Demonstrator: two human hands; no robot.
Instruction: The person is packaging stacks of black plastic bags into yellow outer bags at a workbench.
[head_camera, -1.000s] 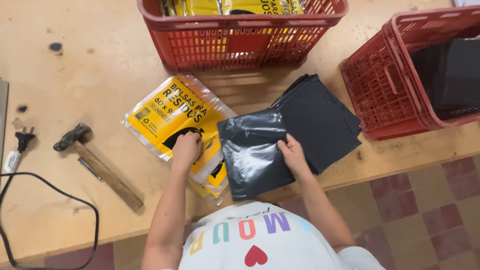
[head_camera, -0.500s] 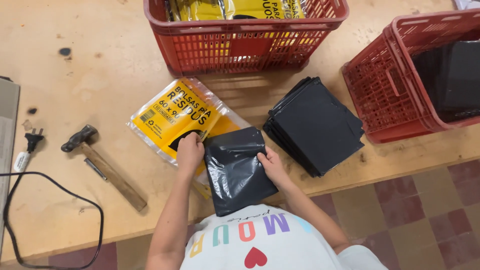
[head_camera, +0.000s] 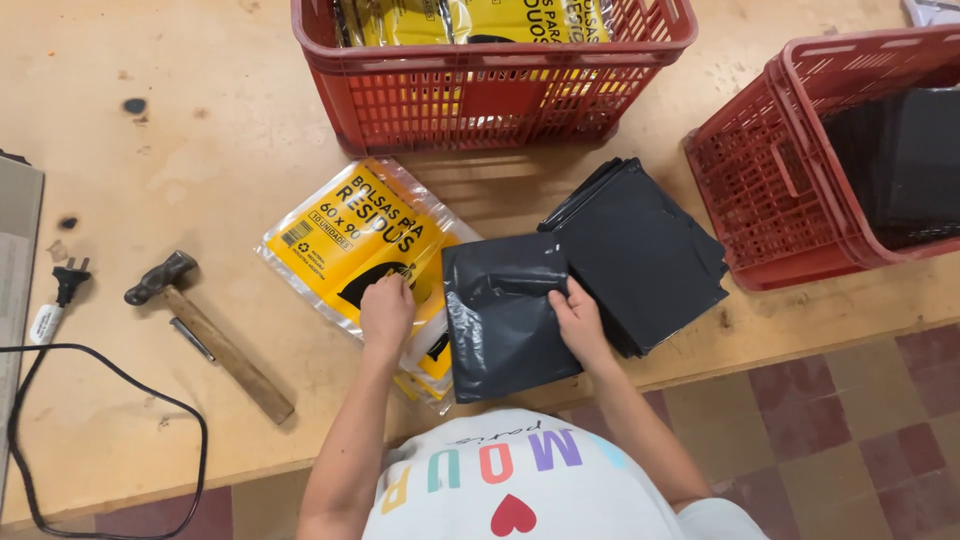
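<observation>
My left hand (head_camera: 385, 312) rests on a stack of yellow and clear printed packaging sleeves (head_camera: 350, 240) lying on the wooden table (head_camera: 180, 170). My right hand (head_camera: 577, 318) grips the right edge of a folded black plastic bag (head_camera: 500, 315), which lies partly over the yellow sleeves. A stack of folded black bags (head_camera: 645, 250) sits just right of it, touching my right hand.
A red basket (head_camera: 490, 90) with yellow packs stands at the back. A second red crate (head_camera: 780, 180) holding black bags is at the right. A hammer (head_camera: 215, 338), a plug (head_camera: 68, 283) and a black cable (head_camera: 110, 385) lie on the left.
The folded black bag has shifted right, back beside the black stack. My left hand has moved off it onto the yellow sleeves; my right hand still holds its right edge.
</observation>
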